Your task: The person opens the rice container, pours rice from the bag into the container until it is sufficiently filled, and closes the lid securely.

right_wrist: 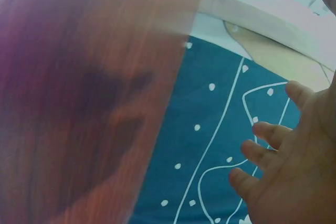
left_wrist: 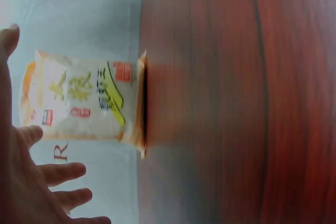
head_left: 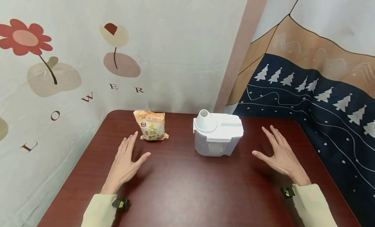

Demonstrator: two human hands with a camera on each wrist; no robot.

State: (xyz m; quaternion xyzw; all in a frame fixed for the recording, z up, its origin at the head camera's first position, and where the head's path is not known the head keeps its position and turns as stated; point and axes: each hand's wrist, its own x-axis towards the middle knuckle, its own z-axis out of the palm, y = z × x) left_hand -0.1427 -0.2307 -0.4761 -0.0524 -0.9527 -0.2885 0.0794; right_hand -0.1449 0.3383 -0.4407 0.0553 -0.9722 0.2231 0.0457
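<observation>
A plastic food bag in cream and orange, printed with green characters, stands towards the back left of the table. My left hand is held above the table just in front of that bag, fingers straight and thumb spread, holding nothing. In the left wrist view the bag appears sideways beyond the fingers. Right of the bag stands a translucent storage container with a white lid and a round spout. My right hand hovers to the right of the container, fingers extended, with nothing in it.
The dark red-brown wooden table has a back edge close to a pale printed curtain. On the right hangs a navy cloth with white trees. Each wrist carries a small dark camera.
</observation>
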